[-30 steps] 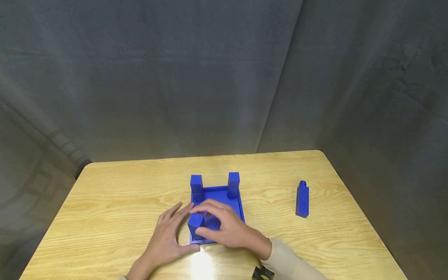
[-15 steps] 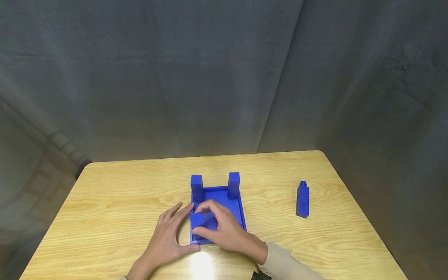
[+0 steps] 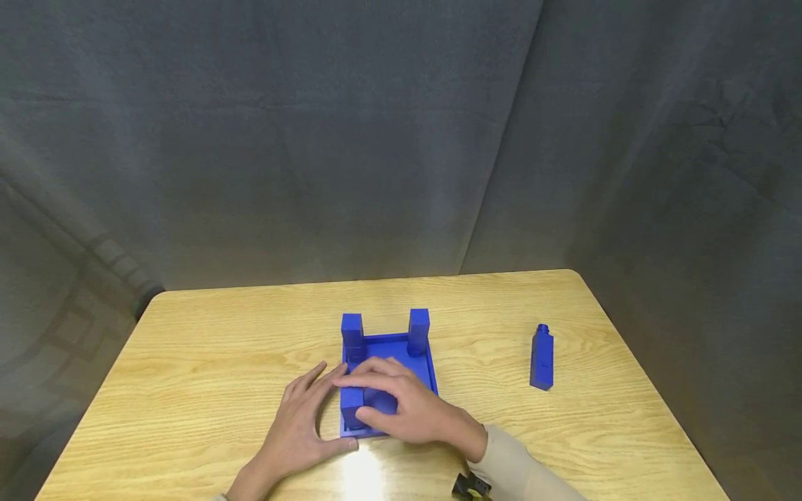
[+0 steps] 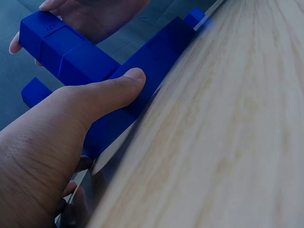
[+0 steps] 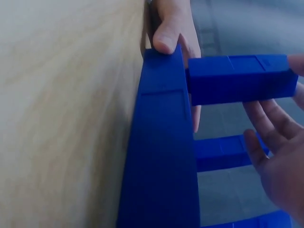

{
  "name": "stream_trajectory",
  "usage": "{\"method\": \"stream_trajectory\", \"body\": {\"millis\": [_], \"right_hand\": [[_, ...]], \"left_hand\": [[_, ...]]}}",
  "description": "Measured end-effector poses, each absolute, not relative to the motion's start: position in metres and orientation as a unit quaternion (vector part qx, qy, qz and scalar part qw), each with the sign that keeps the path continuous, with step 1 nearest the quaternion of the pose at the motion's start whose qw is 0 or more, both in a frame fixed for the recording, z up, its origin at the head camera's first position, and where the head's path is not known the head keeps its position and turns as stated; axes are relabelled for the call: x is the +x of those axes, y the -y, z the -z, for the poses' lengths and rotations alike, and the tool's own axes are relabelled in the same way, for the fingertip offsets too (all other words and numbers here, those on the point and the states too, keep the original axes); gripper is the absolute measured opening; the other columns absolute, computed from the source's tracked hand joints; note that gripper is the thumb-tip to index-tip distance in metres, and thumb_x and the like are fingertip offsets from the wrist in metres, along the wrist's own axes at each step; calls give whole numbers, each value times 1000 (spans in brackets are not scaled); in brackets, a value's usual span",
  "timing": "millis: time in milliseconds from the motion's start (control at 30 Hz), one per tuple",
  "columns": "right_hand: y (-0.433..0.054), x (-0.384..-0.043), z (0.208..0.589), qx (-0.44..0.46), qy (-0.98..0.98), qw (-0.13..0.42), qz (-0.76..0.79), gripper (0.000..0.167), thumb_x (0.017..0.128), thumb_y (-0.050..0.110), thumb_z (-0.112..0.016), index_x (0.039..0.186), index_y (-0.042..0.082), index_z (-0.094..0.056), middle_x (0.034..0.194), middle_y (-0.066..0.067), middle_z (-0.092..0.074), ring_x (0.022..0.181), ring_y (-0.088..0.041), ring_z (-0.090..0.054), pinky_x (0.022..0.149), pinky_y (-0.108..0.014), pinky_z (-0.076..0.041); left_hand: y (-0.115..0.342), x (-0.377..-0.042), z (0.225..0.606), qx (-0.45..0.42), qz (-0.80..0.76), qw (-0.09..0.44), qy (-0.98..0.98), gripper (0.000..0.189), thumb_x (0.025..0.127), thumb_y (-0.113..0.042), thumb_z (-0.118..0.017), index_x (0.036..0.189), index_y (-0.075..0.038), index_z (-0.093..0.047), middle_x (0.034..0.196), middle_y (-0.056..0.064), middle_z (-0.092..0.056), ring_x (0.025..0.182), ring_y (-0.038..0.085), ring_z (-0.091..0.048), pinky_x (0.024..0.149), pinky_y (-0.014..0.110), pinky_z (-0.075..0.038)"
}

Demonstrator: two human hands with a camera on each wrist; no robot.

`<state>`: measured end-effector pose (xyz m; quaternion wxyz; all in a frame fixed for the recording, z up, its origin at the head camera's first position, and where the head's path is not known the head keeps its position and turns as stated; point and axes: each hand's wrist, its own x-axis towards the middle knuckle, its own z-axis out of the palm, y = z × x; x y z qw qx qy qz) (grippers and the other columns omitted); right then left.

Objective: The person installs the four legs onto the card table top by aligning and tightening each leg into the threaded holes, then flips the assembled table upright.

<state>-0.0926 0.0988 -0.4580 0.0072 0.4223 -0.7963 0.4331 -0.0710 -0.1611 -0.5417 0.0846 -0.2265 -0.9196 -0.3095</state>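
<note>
A square blue toy tabletop with raised rims lies flat on the wooden table. My left hand holds its near-left corner, the thumb pressed on the front rim and the fingers along the left side. At that corner a blue table leg stands upright. The thumb and curled fingers of my right hand are round the upper part of this leg. Two more legs stand at the far corners, a left one and a right one. Part of the near side is hidden by my right hand.
A loose blue table leg lies on the right of the wooden table, its threaded end pointing away. Dark grey curtains hang behind the table and at both sides.
The leg at the near-left corner has turned about its upright axis, and its top now sits squarer. My right fingers curled in, then spread outward over it. The left hand stays put.
</note>
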Motion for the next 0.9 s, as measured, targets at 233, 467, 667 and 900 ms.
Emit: {"method": "stream_trajectory", "body": {"millis": [233, 467, 667, 900], "right_hand": [[-102, -97, 460, 444, 787, 17, -428, 48, 106, 23, -69, 154, 18, -66, 143, 1, -69, 135, -16, -62, 115, -44, -52], [-97, -95, 464, 416, 786, 19, -457, 47, 101, 21, -79, 146, 17, -66, 144, 0, -67, 134, -17, -62, 116, -43, -53], [-91, -91, 468, 385, 791, 19, -475, 44, 97, 21, -84, 137, 17, -64, 141, 1, -67, 134, -17, -62, 118, -41, -53], [-87, -87, 473, 371, 796, 67, -473, 44, 95, 20, -88, 132, 16, -63, 125, 1, -70, 117, -14, -65, 103, -41, -60]], "left_hand": [[161, -71, 541, -223, 309, 84, 921, 116, 72, -75, -91, 169, -27, -49, 163, 1, -61, 154, 44, -46, 116, 81, -39], [161, -72, 543, -233, 308, 92, 918, 116, 73, -75, -91, 170, -26, -48, 163, -1, -61, 154, 43, -46, 116, 79, -38], [162, -73, 543, -238, 311, 94, 915, 115, 73, -73, -91, 169, -24, -50, 164, -3, -60, 154, 43, -46, 117, 78, -37], [162, -71, 543, -228, 310, 87, 919, 115, 73, -75, -90, 168, -25, -50, 163, -1, -61, 154, 44, -47, 116, 79, -39]]}}
